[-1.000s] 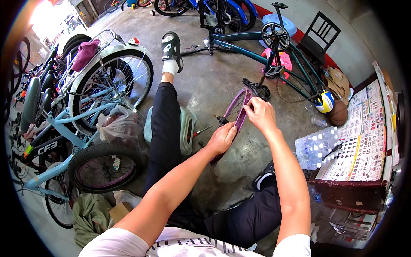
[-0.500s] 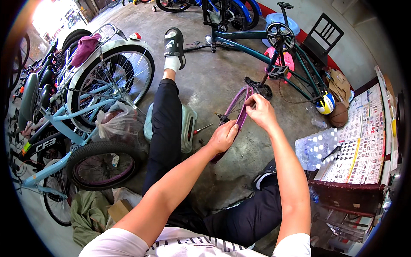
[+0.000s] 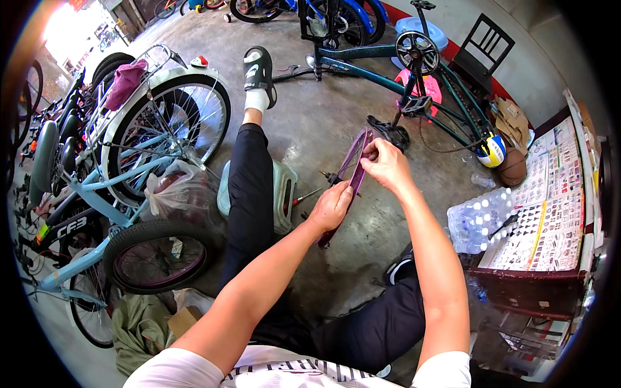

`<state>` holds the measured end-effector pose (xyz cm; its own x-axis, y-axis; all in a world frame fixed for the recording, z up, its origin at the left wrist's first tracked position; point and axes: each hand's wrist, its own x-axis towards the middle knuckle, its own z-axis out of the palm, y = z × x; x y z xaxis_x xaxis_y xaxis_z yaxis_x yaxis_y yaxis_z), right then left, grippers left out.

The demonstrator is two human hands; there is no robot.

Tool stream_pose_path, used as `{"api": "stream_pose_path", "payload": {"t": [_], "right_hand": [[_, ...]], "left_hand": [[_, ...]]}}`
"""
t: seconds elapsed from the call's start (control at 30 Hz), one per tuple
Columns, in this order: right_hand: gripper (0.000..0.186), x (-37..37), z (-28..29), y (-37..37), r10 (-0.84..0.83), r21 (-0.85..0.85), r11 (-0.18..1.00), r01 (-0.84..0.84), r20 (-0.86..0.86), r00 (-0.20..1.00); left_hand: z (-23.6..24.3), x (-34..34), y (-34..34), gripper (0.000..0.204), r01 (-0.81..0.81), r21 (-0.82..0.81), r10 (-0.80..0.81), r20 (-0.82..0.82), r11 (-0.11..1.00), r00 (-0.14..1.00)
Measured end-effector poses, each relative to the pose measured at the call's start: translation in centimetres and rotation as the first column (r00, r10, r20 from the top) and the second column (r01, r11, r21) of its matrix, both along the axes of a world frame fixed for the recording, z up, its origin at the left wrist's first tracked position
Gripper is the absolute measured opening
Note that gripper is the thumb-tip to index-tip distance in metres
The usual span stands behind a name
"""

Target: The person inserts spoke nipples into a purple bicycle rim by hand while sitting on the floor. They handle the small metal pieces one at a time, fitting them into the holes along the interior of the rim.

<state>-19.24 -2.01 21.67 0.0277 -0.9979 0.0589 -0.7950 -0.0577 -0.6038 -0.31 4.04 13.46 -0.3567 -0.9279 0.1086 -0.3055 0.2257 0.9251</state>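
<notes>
A purple bicycle wheel rim [image 3: 358, 173], without a tyre, stands tilted between my legs, seen nearly edge-on. Its dark hub [image 3: 333, 178] and some spokes show on the left side. My left hand [image 3: 331, 205] is closed round the near part of the rim, thumb along its outer face. Farther up the rim, my right hand [image 3: 387, 165] is closed in a pinch against the outer channel. Whatever its fingertips hold is too small or hidden to make out.
A screwdriver [image 3: 306, 196] lies by a pale green plastic stool [image 3: 284, 194]. To the left are a tyred wheel [image 3: 155, 255] and a light blue bicycle [image 3: 90, 184]. A dark green bicycle frame [image 3: 369, 74] stands ahead. Bottled water [image 3: 479, 220] sits beside the paper-covered cabinet [image 3: 550, 207] at right.
The rim has turned more edge-on, showing its outer channel. My right hand has shifted slightly left and toward me along it; my left hand keeps its grip.
</notes>
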Motion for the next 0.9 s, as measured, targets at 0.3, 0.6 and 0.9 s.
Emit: {"api": "stream_pose_path", "payload": {"t": [0.3,0.6,0.9], "right_hand": [[0.025,0.3,0.0,0.1,0.000,-0.003,1.000,0.000,0.012,1.000],[0.022,0.2,0.0,-0.2,0.048,-0.102,0.993,-0.058,-0.091,0.995],[0.019,0.6,0.1,-0.2,0.045,-0.124,0.990,-0.064,-0.155,0.987]], "left_hand": [[-0.1,0.1,-0.2,0.045,-0.003,-0.002,0.003,-0.005,1.000,1.000],[0.5,0.2,-0.4,0.045,-0.024,-0.011,0.024,0.004,1.000,1.000],[0.4,0.6,-0.6,0.044,-0.020,-0.012,0.019,-0.028,1.000,0.999]]}}
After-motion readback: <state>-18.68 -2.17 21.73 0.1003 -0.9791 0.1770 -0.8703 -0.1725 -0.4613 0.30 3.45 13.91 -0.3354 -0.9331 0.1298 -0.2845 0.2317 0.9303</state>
